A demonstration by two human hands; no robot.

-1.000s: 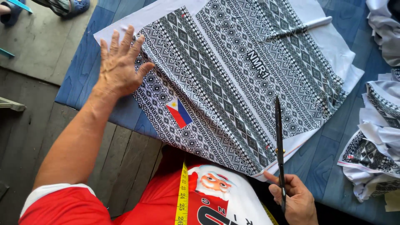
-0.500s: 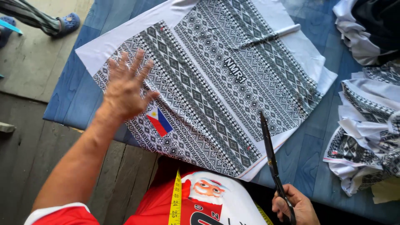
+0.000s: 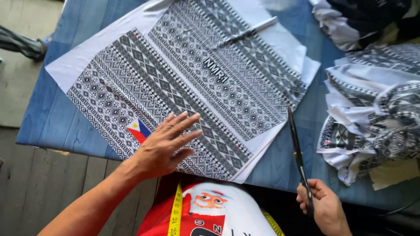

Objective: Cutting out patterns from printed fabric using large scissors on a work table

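— What is the person wearing?

— A red shirt [image 3: 157, 220] with a big white panel across the front. On that panel sits a cartoon face [image 3: 209, 201]: white beard, small round glasses, a red cap edge above it. Dark block lettering runs below, cut off by the frame.

— Anything round the neck?

— A yellow measuring tape [image 3: 176, 214] hangs down the chest on the left side, with black marks along it; its other end shows lower right as a yellow strip.

— Sleeves?

— None in view. The left hand [image 3: 168, 146] and its forearm are bare, no watch, no ring visible. The right hand [image 3: 324, 206] is bare too.
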